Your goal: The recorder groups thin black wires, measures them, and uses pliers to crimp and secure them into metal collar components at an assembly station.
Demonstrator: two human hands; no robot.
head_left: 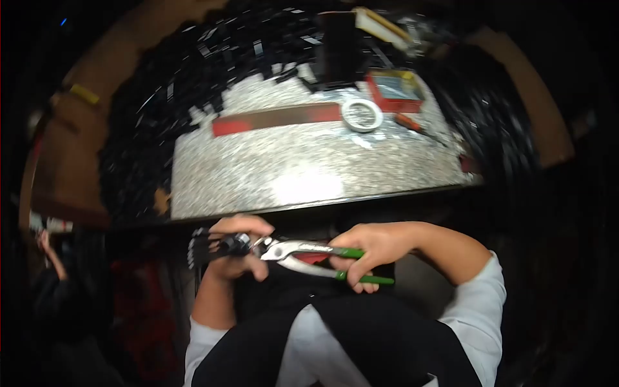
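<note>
One pr green-handled pliers (298, 248) in R hand (375, 248), nose twd L hand (242, 225).

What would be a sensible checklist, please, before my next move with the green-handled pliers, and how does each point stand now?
1. Right hand grips the pliers by the green handles: ok.
2. Left hand holds the black bundle: ok.
3. Left fingertips well clear of the pliers' nose: not ok, they look close beside it.
4. Nose closed on part of the bundle: cannot tell, too small and blurred.
5. Screwdriver away from the hands: ok, it lies on the speckled tabletop, beyond them.
</note>
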